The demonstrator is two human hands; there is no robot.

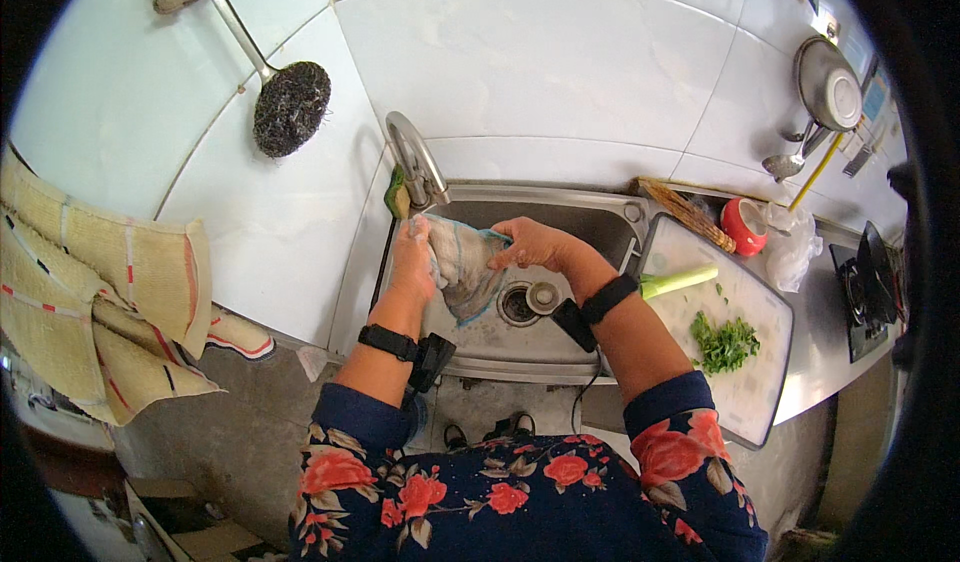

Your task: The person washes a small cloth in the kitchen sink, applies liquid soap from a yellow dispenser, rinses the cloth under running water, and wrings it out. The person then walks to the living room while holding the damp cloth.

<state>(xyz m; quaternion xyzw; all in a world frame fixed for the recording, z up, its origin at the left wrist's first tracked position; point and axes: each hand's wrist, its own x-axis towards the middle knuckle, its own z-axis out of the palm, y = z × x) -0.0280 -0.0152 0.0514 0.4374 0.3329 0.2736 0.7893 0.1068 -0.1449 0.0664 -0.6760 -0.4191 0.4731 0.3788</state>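
Both my hands hold a greyish cloth (469, 269) with blue edging over the stainless steel sink (472, 344). My left hand (415, 254) grips a bunched part of it close below the curved faucet (414, 153). At the cloth's upper right edge, my right hand (532, 245) pinches it between thumb and fingers. The cloth's lower corner hangs left of the drain (517, 303). A round metal drain strainer (543, 297) sits at the drain's right side. Whether water is running cannot be made out.
Right of the sink lies a white cutting board (739, 292) with a green stalk (679, 281) and chopped greens (724, 343). Behind it are a whisk brush (686, 213) and a red container (744, 226). A steel-wool scrubber (292, 110) hangs upper left, above yellow towels (150, 284).
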